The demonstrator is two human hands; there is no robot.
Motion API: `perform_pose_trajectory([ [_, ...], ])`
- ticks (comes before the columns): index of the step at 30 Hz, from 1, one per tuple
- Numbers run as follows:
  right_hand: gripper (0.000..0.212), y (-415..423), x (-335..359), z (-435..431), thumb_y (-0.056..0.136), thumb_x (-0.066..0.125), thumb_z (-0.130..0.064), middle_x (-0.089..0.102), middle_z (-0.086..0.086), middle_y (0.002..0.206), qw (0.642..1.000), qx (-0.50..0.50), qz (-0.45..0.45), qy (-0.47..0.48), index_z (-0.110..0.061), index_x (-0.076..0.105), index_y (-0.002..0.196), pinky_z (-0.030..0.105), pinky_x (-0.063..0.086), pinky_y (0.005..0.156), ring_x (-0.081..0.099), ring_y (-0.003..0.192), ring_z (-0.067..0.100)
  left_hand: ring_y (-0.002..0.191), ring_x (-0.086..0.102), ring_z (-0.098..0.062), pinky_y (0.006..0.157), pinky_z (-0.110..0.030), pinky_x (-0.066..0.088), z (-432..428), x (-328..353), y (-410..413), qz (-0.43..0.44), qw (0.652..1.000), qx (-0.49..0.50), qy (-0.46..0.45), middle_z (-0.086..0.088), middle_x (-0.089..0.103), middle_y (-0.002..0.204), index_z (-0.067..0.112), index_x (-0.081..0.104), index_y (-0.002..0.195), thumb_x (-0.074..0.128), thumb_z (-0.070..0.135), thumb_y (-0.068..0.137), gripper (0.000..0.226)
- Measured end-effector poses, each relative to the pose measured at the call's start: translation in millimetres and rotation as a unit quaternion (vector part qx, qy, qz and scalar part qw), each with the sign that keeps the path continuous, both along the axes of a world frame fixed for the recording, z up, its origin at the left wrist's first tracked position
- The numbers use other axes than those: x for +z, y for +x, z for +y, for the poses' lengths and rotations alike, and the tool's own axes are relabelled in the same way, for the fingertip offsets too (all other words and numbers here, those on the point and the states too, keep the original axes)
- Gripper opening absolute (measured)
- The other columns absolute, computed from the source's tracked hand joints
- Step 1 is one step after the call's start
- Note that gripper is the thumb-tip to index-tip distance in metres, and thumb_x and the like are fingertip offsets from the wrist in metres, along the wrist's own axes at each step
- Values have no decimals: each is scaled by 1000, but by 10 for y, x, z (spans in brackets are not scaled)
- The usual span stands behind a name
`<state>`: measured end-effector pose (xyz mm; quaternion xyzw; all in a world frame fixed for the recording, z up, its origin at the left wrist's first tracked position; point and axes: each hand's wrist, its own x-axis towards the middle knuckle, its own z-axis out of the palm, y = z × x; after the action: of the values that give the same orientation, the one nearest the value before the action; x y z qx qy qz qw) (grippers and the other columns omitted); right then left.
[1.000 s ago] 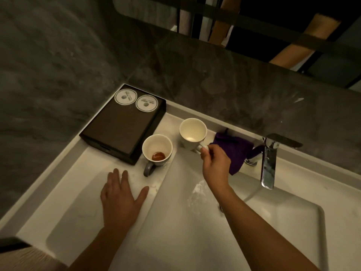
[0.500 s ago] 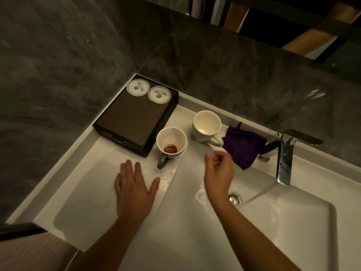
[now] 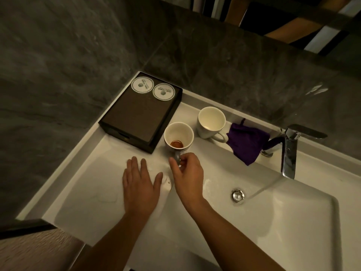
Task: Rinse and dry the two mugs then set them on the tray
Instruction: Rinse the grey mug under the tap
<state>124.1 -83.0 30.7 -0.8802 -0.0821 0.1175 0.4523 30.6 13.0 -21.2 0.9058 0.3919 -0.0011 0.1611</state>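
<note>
While water runs from the faucet [image 3: 288,151] into the basin [image 3: 273,222], a dark tray [image 3: 136,116] carrying two round coasters [image 3: 152,88] sits far left of the faucet. Between tray and faucet stand the stained mug [image 3: 178,137], touching the tray's corner, then the clean mug [image 3: 211,122], then a purple cloth [image 3: 247,143]. Right hand [image 3: 188,176]: fingers pinched closed on the stained mug's grey handle, wrist angled leftward. Left hand [image 3: 139,184]: fingers spread, palm flat on the countertop [image 3: 82,188], holding nothing.
</note>
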Motion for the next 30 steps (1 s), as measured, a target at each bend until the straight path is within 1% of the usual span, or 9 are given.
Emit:
perform_pose_trajectory([
  [5, 15, 140, -46, -314, 100, 59, -32, 58, -9, 101, 998, -1, -68, -11, -22, 62, 111, 8, 38, 72, 53, 83, -1, 161, 11, -28, 128, -46, 12, 20, 20, 0, -20, 999, 13, -42, -11, 18, 174, 16, 30, 162, 41, 62, 100, 78],
  [10, 12, 337, -102, -615, 99, 62, -22, 64, -3, 100, 993, -2, -119, -2, -16, 67, 108, 10, 38, 72, 54, 84, 4, 153, 36, -29, 124, -47, 29, -46, 151, 21, -144, 982, 31, -120, -11, 43, 163, 10, 51, 149, 59, 44, 100, 61],
  [13, 9, 321, -138, -884, 97, 63, -15, 65, -2, 98, 992, 1, -127, 1, -14, 67, 105, 13, 41, 71, 57, 83, 6, 146, 44, -23, 116, -37, 35, -271, 334, 205, -180, 959, 0, -221, -4, 47, 159, 19, 48, 152, 70, 43, 95, 66],
  [16, 9, 242, -156, -1228, 97, 64, -14, 65, -4, 96, 991, -2, -136, -1, -13, 67, 105, 16, 44, 71, 59, 83, 8, 144, 45, -16, 116, -40, 42, -502, 468, 468, -177, 917, -61, -353, 5, 46, 159, 30, 37, 156, 86, 40, 81, 91],
  [18, 10, 195, -181, -1494, 96, 65, -14, 65, -5, 95, 991, -11, -133, -11, -13, 68, 105, 16, 46, 72, 60, 84, 7, 142, 47, -14, 116, -43, 45, -661, 503, 620, -161, 898, -103, -397, 9, 49, 156, 34, 36, 155, 91, 34, 76, 97],
  [21, 10, 139, -254, -1902, 95, 66, -14, 67, -6, 95, 993, -44, -111, -22, -15, 68, 105, 21, 50, 71, 63, 84, 7, 137, 52, -11, 112, -42, 50, -918, 491, 779, -134, 886, -157, -415, 12, 52, 151, 38, 39, 152, 93, 31, 74, 95],
  [25, 9, 101, -350, -2462, 95, 66, -12, 68, -6, 93, 991, -87, -91, -38, -17, 68, 102, 26, 51, 71, 63, 84, 4, 126, 59, -7, 106, -37, 54, -1340, 402, 1004, -123, 856, -244, -439, 15, 60, 138, 46, 48, 137, 95, 28, 69, 85],
  [28, 9, 141, -388, -2838, 95, 66, -11, 69, -4, 91, 988, -125, -77, -50, -17, 67, 102, 37, 55, 70, 66, 81, 12, 121, 61, -5, 104, -31, 54, -1700, 339, 1220, -117, 835, -289, -454, 18, 64, 131, 43, 54, 133, 96, 27, 69, 79],
  [30, 9, 227, -414, -2979, 95, 65, -10, 68, -3, 90, 986, -138, -72, -55, -17, 66, 101, 42, 56, 70, 67, 80, 16, 119, 62, -3, 100, -24, 51, -1857, 328, 1351, -112, 829, -300, -459, 20, 64, 129, 49, 52, 129, 96, 24, 69, 78],
])
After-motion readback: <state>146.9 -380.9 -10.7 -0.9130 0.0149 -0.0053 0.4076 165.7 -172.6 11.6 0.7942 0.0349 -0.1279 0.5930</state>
